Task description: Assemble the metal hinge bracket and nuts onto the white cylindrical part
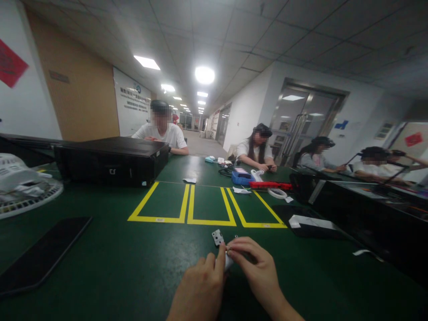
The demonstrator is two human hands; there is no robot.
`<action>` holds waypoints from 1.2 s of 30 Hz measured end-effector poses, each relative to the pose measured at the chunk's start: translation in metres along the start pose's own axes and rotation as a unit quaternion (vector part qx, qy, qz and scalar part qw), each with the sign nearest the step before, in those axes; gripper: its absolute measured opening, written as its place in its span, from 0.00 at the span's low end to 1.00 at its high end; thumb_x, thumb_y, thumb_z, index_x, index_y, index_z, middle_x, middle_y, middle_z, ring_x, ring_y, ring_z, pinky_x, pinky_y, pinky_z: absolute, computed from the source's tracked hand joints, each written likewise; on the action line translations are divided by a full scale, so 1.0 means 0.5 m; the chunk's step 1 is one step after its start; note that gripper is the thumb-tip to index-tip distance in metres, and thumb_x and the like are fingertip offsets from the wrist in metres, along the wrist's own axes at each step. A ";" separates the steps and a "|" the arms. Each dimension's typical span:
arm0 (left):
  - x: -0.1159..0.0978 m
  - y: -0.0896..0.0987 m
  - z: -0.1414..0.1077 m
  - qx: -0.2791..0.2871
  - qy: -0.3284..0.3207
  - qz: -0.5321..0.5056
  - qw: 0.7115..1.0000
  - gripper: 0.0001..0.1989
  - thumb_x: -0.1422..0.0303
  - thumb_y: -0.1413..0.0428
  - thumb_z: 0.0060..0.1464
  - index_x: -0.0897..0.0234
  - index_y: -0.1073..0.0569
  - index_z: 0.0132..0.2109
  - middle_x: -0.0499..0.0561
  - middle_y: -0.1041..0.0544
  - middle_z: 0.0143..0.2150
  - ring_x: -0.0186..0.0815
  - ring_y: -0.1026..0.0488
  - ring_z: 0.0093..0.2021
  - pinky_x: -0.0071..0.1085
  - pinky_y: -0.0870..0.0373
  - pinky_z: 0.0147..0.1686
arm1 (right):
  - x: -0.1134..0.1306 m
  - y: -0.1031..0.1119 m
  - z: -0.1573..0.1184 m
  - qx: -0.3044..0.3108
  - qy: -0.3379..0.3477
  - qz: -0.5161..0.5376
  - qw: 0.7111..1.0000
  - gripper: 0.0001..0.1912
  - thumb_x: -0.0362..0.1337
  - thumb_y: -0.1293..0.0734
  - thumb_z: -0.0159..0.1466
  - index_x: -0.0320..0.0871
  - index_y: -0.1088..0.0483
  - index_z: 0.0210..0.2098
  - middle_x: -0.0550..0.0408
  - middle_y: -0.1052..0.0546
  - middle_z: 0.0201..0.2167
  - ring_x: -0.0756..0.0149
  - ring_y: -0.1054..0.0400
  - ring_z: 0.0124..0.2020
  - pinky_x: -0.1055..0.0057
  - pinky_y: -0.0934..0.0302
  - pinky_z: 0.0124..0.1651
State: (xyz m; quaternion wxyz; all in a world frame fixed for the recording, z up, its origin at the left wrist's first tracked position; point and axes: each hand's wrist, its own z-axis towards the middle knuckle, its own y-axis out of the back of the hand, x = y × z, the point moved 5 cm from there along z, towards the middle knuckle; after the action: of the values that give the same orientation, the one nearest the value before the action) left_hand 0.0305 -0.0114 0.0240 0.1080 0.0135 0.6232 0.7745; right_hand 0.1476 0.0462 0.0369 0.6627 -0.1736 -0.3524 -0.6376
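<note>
My left hand (202, 283) is closed around a small white piece (228, 263), which mostly hides behind its fingers. The left index finger points forward to the near end of a small light-grey block with dark holes (217, 237); I cannot tell whether it is joined to the white piece. From the right, my right hand (256, 263) pinches with thumb and forefinger at the top of the white piece. What lies between those fingertips is too small to name. A tiny ring-like bit (236, 236) shows just beyond the right fingers.
Yellow tape frames (210, 222) mark the green table (133, 267). A black case (110, 162), a white fan-like grille (30, 196) and a dark flat panel (43, 254) are leftward. Rightward stand an open black case (351, 218), a blue box (242, 178) and a tape roll (277, 193). Several people sit around.
</note>
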 end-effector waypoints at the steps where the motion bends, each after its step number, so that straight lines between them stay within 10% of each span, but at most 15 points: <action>1: 0.000 0.000 0.000 -0.001 0.000 0.001 1.000 0.24 0.75 0.54 0.59 0.62 0.42 0.62 0.54 0.26 0.40 0.35 0.27 0.37 0.28 0.28 0.34 | -0.001 0.001 0.001 -0.002 -0.012 0.008 1.000 0.07 0.41 0.30 0.59 0.44 0.23 0.29 0.51 0.23 0.30 0.61 0.28 0.33 0.71 0.30 0.36; 24: -0.005 0.001 0.002 0.027 -0.005 0.006 1.000 0.22 0.76 0.55 0.59 0.63 0.40 0.60 0.54 0.26 0.44 0.39 0.25 0.39 0.35 0.24 0.35 | 0.002 -0.006 0.011 0.011 -0.072 0.079 0.994 0.08 0.41 0.27 0.56 0.43 0.24 0.29 0.52 0.26 0.30 0.63 0.29 0.33 0.75 0.30 0.33; 36: -0.013 0.006 0.003 0.013 -0.040 0.034 0.999 0.21 0.77 0.54 0.58 0.63 0.37 0.58 0.52 0.25 0.41 0.39 0.25 0.37 0.36 0.23 0.32 | 0.033 0.009 0.040 0.145 -0.173 0.008 0.974 0.06 0.41 0.28 0.54 0.46 0.21 0.26 0.53 0.25 0.30 0.62 0.29 0.33 0.71 0.34 0.39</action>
State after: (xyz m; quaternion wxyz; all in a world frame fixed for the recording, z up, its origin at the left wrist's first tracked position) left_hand 0.0368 -0.0118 0.0279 0.1062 0.0669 0.6279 0.7681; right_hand 0.1463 0.0485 0.0629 0.6148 -0.1862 -0.5490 -0.5347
